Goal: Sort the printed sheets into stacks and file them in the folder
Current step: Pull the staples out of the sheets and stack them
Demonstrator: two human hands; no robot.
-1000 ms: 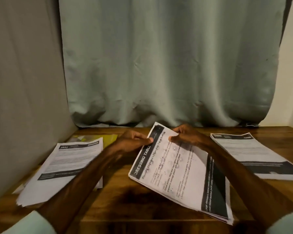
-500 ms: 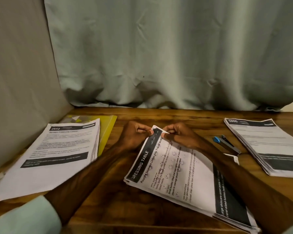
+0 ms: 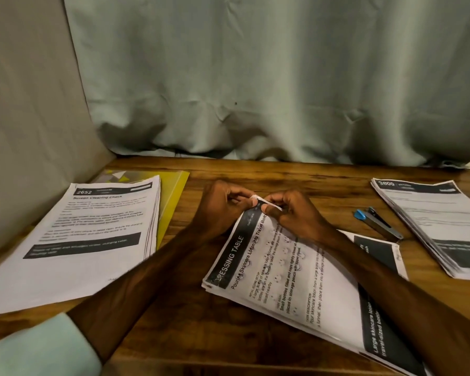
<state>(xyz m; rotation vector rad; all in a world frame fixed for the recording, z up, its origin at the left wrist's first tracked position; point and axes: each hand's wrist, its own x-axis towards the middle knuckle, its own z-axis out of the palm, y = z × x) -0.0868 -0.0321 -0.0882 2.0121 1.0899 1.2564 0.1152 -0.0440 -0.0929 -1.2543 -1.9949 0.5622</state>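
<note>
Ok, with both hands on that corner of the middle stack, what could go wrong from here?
The left hand and right hand both pinch the far corner of the middle stack; pulling apart could tear or crease it. The left stack lies over the yellow folder, so freeing the folder may scatter those sheets. The blue-tipped tool beside the right forearm might get knocked.
</note>
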